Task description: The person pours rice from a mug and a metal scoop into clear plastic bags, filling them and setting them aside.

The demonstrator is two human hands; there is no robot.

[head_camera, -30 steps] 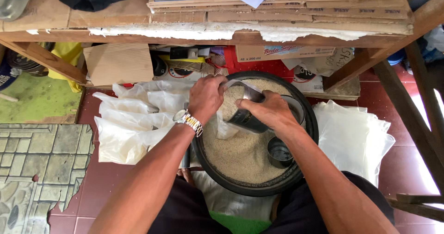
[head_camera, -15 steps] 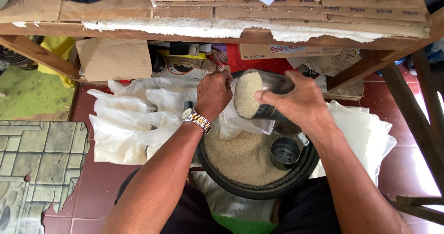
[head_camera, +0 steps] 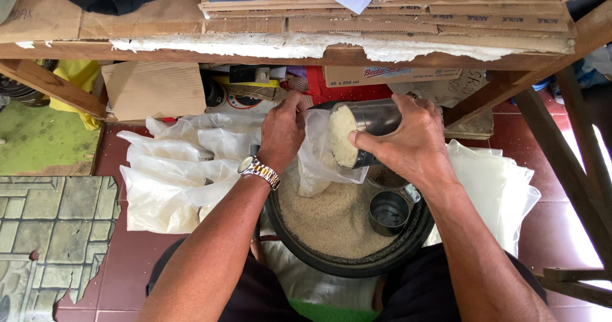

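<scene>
- The black basin [head_camera: 331, 263] sits between my knees, so the rice [head_camera: 328, 217] stays within reach of both hands.
- Filled bags [head_camera: 167, 172] lie piled to my left, flat empty ones [head_camera: 494, 188] to my right.
- My right hand [head_camera: 411, 145] is wrapped around the metal can [head_camera: 364, 131], tipped sideways so its heaped rice faces the bag; half a second ago it was lower and less tilted.
- My left hand [head_camera: 282, 131] pinches the clear plastic bag [head_camera: 319, 159] open above the basin to catch spills.
- A smaller cup [head_camera: 389, 212] rests in the rice.

Right hand [head_camera: 408, 140] tipping rice-filled metal cup [head_camera: 364, 131], left hand [head_camera: 282, 131] holding plastic bag [head_camera: 319, 153]
</scene>
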